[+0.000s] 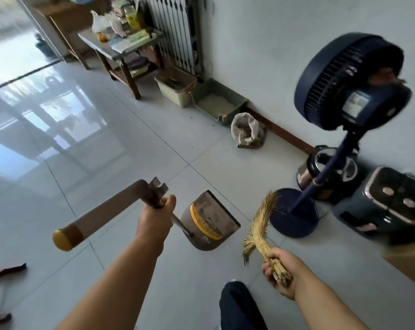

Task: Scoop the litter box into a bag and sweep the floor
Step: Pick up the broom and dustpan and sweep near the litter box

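Well ahead of both hands, against the wall, sits the litter box (pixel 219 104), with the open bag (pixel 245 132) just beside it on the floor. Left hand (pixel 154 220): fingers curled round the dustpan (pixel 208 222) shaft; the pan hangs just right of the grip, yellow comb facing up. Right hand (pixel 281 270): fist closed round the broom (pixel 261 225) stub; bristles spread up and away from the grip, between pan and fan (pixel 344 91) base. Beyond the right hand stands the fan, a cooker (pixel 327 177) just behind its pole. A bin (pixel 175 88) sits beside the box.
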